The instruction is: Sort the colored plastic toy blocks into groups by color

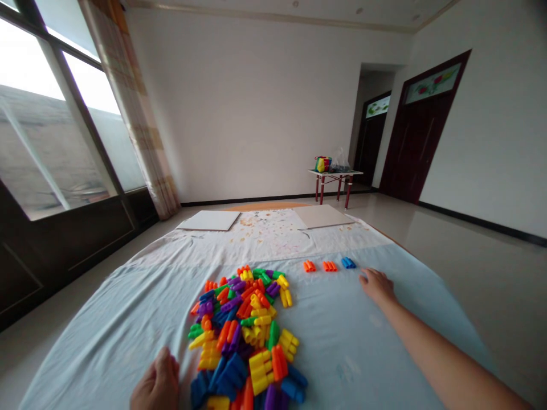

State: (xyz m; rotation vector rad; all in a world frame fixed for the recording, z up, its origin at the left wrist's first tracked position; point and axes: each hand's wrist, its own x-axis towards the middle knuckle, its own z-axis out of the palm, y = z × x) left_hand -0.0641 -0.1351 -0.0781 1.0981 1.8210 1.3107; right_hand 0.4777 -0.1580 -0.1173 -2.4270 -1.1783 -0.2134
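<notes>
Low at the left, my left hand [157,380] rests on the cloth beside a pile of plastic building blocks [233,336]. Its fingers are curled in, and nothing shows in them. The pile mixes orange, yellow, green, blue and purple tube-shaped pieces. To its right, a short row holds an orange block [309,266], a second orange block [330,266] and a blue block [348,262]. My right hand [378,286] is just right of the blue block, apart from it. Its fingers are loosely bent and slightly apart, with no block visible in them.
A light blue cloth [354,324] covers the table. At the far end lie a white board [209,220] and a beige board [322,216]. A small table [335,172] by the wall bears a colourful bag [323,164] and a clear plastic bag [341,161].
</notes>
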